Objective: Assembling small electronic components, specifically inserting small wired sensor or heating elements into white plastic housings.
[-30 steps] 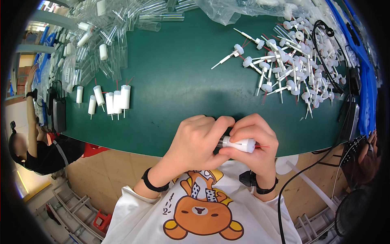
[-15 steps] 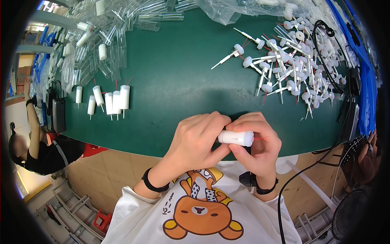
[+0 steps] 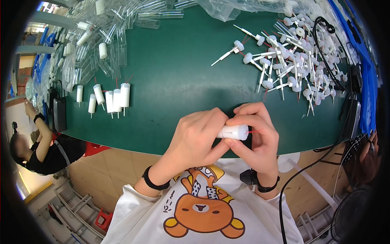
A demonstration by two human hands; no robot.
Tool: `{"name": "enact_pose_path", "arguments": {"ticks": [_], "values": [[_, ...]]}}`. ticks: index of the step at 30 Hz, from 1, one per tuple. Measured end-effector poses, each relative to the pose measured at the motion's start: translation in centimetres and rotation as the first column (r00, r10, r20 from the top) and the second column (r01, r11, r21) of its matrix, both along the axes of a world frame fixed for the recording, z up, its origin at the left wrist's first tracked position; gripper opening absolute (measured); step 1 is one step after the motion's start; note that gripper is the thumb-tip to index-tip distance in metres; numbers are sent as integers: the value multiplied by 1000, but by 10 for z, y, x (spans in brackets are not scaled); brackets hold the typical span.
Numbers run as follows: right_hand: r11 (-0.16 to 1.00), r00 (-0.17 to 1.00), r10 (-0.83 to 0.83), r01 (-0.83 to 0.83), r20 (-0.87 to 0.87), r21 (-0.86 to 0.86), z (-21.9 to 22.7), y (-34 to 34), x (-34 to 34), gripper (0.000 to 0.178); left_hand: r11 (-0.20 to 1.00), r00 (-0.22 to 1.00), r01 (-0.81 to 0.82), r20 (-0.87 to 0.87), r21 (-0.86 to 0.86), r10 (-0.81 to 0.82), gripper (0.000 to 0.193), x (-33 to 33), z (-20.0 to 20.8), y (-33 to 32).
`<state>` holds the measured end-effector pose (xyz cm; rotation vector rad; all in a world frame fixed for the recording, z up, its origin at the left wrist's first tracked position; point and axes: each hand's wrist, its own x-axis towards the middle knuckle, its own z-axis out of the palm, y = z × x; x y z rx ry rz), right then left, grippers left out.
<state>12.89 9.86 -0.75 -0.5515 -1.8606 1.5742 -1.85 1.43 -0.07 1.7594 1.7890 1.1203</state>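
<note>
Both my hands hold one white cylinder (image 3: 235, 132) over the near edge of the green table. It lies sideways, with a pale translucent cap and thin red wires at its right end. My left hand (image 3: 200, 132) is closed round the left end, which its fingers hide. The thumb and fingers of my right hand (image 3: 260, 134) pinch the cylinder near the capped end. To the left, several similar white cylinders (image 3: 124, 95) stand in a loose group, some with red wires on top and thin stems below.
At right is a heap of white stems with round caps and red wires (image 3: 292, 67). Clear plastic tubes (image 3: 118, 44) pile up at far left. A plastic bag (image 3: 223, 10) lies at the back. Black cable (image 3: 284, 195) hangs on the right. Another person (image 3: 38, 142) sits at left.
Both hands keep the cylinder and have shifted slightly. The cylinder has slid a little left between my fingers, and my right fingers have moved up. The person at left has moved an arm.
</note>
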Motion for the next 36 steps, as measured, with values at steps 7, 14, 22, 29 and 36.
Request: {"name": "enact_pose_path", "arguments": {"ticks": [7,14,22,29,36], "values": [[987,968,-148,132,-204,-89,4,-5,-4,30,1000,986,16,166,-3,-15,21,-7,1,-1],[982,974,-137,158,-179,105,-1,2,-1,23,981,709,112,705,-157,32,17,3,5,-10],[989,962,-148,145,-230,-29,-3,-1,-3,24,856,14,487,981,-175,192,26,6,6,-4],[992,989,-110,115,-102,51,3,2,-8,27,899,12,394,979,-190,201,38,9,0,-6],[986,982,-164,166,-98,9,2,1,-11,23,914,77,354,980,-200,184,34,12,1,-5]]}}
